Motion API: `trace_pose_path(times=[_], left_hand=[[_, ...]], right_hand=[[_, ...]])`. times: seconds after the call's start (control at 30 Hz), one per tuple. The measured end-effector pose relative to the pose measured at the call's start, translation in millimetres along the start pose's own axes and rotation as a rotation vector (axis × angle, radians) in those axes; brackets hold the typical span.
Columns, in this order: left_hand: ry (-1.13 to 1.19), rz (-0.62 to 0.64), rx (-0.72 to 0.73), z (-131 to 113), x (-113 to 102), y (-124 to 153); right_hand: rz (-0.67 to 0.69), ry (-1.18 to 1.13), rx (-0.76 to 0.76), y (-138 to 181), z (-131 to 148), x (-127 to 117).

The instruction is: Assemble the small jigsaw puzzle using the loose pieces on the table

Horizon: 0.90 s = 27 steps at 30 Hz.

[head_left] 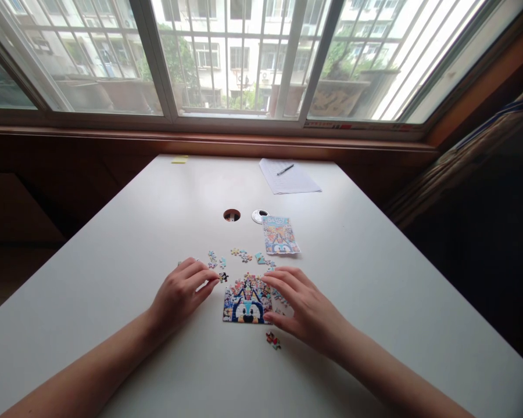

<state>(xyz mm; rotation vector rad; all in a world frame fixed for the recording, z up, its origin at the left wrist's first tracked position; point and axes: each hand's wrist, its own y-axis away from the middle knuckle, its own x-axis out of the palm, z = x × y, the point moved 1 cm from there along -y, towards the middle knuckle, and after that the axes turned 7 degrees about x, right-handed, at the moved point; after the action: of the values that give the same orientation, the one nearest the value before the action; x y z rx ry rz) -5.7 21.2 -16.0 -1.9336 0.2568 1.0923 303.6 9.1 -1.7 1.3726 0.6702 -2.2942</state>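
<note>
A partly assembled jigsaw puzzle (247, 305) with a blue cartoon dog's face lies flat on the white table. My left hand (181, 293) is at its upper left, thumb and forefinger pinching a dark puzzle piece (224, 278). At the right edge of the puzzle rests my right hand (303, 302), fingers apart and thumb near the edge, covering some loose pieces. Several loose pieces (244, 255) are scattered beyond the puzzle, and a small group of red and green pieces (273, 341) sits on the near side.
A printed picture sheet (281, 235) lies beyond the puzzle, beside a round metal cover (260, 216) and a cable hole (232, 215). Farther back are papers (290, 181) with a pen (285, 169) and a yellow strip (179, 159). A barred window (239, 58) rises behind the table.
</note>
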Motion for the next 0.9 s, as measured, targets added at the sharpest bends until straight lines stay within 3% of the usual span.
trace_pose_path(times=[0.23, 0.9], left_hand=[[-0.007, 0.012, -0.002, -1, 2, 0], [-0.037, 0.052, 0.009, -5, 0, -3]], right_hand=[[0.01, 0.052, -0.003, 4, -4, 16], [0.024, 0.085, -0.061, 3, 0, 16]])
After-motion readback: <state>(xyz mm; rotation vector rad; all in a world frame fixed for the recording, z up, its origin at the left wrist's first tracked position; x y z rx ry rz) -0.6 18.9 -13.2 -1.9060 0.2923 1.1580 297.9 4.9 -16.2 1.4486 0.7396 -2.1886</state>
